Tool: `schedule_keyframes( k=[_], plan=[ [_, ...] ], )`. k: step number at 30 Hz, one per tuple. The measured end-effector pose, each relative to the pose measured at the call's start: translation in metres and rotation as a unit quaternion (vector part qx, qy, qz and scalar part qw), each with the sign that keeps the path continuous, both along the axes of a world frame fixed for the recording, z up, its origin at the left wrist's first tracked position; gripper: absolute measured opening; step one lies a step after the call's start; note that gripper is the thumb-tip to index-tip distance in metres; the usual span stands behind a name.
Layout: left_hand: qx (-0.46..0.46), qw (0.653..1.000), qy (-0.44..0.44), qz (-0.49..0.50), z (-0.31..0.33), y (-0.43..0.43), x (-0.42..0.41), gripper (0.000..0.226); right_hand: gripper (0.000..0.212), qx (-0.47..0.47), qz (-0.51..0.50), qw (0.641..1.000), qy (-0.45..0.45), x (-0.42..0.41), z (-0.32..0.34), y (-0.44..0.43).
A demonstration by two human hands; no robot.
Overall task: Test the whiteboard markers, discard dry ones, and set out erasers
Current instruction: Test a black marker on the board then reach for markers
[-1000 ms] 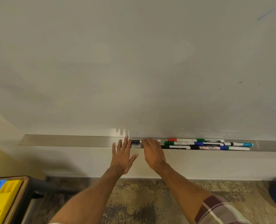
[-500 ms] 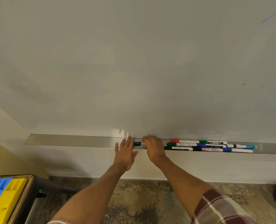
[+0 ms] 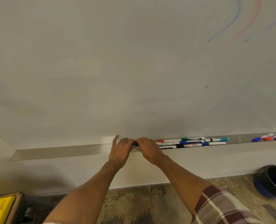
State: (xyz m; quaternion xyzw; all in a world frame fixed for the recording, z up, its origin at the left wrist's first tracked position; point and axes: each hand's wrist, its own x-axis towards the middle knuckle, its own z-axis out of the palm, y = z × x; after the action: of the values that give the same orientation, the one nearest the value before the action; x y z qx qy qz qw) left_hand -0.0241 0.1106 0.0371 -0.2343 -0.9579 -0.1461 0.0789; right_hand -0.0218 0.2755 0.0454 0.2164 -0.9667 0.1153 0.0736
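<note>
Where the two hands meet at the centre of the frame, a black marker (image 3: 135,144) lies along the metal tray (image 3: 61,151), with only a short dark stretch showing between them. The left hand (image 3: 120,151) curls its fingers round one end. The right hand (image 3: 148,149) clenches over the other end. Just right of that hand a bunch of markers (image 3: 192,142) lies lengthwise, touching one another. A smaller group (image 3: 269,137) sits well apart at the right edge. Leftward, the tray's strip runs to its cut end. Above, the whiteboard (image 3: 101,62) spreads wide, with coloured strokes (image 3: 240,26) at upper right. A dark bin (image 3: 274,181) stands at lower right.
</note>
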Motion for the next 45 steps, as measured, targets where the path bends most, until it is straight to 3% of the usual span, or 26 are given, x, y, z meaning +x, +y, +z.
schedule_keyframes(
  k=[12,17,20,22,25,31,39,45],
  plan=[
    [-0.070,0.991,0.102,-0.055,0.029,0.028,-0.006,0.024,0.029,0.044,-0.013,0.999,-0.020,0.013,0.043,0.044],
    [-0.084,0.989,0.116,-0.043,0.041,0.045,-0.004,0.028,0.043,0.086,-0.028,0.995,0.031,0.017,0.055,0.070],
    [-0.068,0.982,0.173,-0.036,0.047,0.054,0.000,0.015,0.052,-0.018,-0.042,0.999,0.027,0.022,0.064,0.081],
    [-0.051,0.979,0.198,-0.008,0.053,0.059,0.001,0.017,0.045,-0.083,-0.060,0.994,0.026,0.024,0.071,0.088],
    [-0.049,0.972,0.230,0.027,0.063,0.067,-0.002,0.026,0.024,-0.073,-0.059,0.994,0.050,0.022,0.087,0.100],
    [-0.067,0.952,0.299,0.026,0.111,0.084,-0.022,0.044,0.017,-0.135,-0.039,0.985,0.099,-0.001,0.135,0.116],
    [0.013,0.890,0.455,0.029,0.243,0.110,-0.063,0.045,0.031,-0.267,0.015,0.914,0.306,-0.027,0.252,0.134],
    [0.042,0.840,0.541,0.022,0.351,0.118,-0.089,0.047,0.026,-0.358,-0.002,0.867,0.346,-0.037,0.346,0.145]
  ],
)
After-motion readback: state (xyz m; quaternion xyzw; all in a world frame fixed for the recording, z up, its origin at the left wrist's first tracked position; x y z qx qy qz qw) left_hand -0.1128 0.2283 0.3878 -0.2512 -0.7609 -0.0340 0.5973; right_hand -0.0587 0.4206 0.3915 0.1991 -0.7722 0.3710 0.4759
